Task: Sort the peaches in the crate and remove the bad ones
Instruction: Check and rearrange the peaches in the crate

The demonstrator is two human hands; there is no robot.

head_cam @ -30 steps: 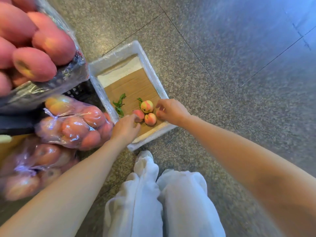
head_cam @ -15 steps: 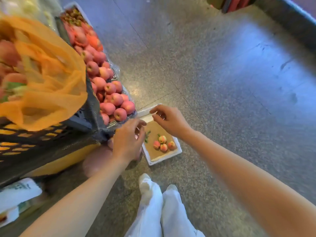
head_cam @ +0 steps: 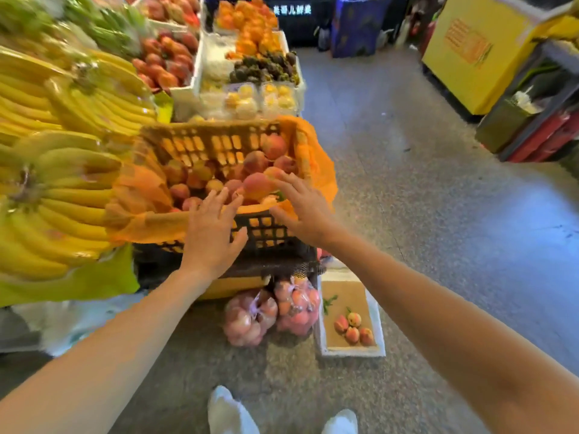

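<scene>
A black slatted crate (head_cam: 266, 233) lined with orange netting holds a heap of pink-red peaches (head_cam: 255, 162). My left hand (head_cam: 213, 230) hovers at the crate's near rim, fingers spread and straight, holding nothing. My right hand (head_cam: 300, 208) reaches over the near right corner, fingers spread, fingertips close to a peach (head_cam: 257, 184). Down on the floor a white foam tray (head_cam: 351, 352) with a cardboard bottom holds several small peaches (head_cam: 353, 327) and a few green leaves.
Banana bunches (head_cam: 62, 183) crowd the left. Two clear bags of peaches (head_cam: 269, 311) lie on the floor under the crate, beside the tray. Boxes of other fruit (head_cam: 250, 36) stand behind. Grey floor stretches to the right, with a yellow cabinet (head_cam: 476, 51) at far right.
The view has risen from the floor tray to the crate. Both hands left the tray and moved up to the crate's near rim, open over the peaches.
</scene>
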